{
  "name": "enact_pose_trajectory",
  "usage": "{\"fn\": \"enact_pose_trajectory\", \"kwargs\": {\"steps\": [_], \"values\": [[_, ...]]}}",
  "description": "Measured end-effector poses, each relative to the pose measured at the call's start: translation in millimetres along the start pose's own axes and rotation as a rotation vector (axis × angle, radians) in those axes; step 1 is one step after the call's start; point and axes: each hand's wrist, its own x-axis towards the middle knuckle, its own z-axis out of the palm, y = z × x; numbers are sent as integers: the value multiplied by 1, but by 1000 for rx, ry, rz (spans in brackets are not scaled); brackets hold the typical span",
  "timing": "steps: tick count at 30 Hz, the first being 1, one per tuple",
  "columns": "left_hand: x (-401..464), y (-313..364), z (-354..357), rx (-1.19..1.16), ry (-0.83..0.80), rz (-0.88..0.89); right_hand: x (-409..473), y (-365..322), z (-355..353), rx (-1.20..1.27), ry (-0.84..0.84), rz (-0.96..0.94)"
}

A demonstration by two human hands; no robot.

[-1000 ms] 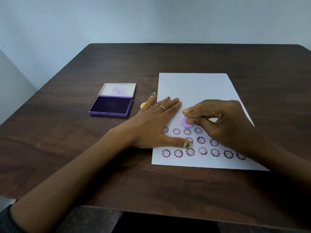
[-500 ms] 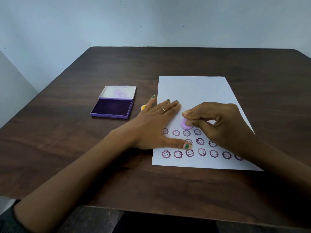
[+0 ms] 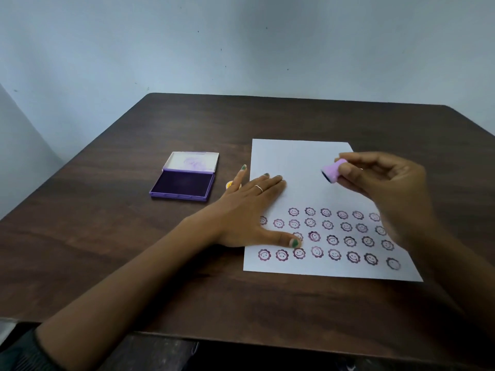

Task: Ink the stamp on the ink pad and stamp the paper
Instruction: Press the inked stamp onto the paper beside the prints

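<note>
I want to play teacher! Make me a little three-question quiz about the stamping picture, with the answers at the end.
1. True or false: the stamp is pressed on the paper.
2. Which hand lies flat on the paper? A) left hand B) right hand
3. Fill in: the ink pad has its lid ____.

Key: 1. False; the right hand holds it lifted above the paper, tilted. 2. A. 3. Open.
</note>
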Motion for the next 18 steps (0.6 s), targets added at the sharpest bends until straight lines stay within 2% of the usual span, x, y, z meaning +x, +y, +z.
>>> {"fn": "enact_pose_trajectory", "kwargs": {"steps": [6,10,18], "values": [[0,-1,0,-6,50,15,-1,7,-8,134,38,158],[0,-6,-11,-5,160,17,9,-1,1,207,15,157],[-18,-39,-47,4,417,-100,48,-19,50,333,-72,117]]}}
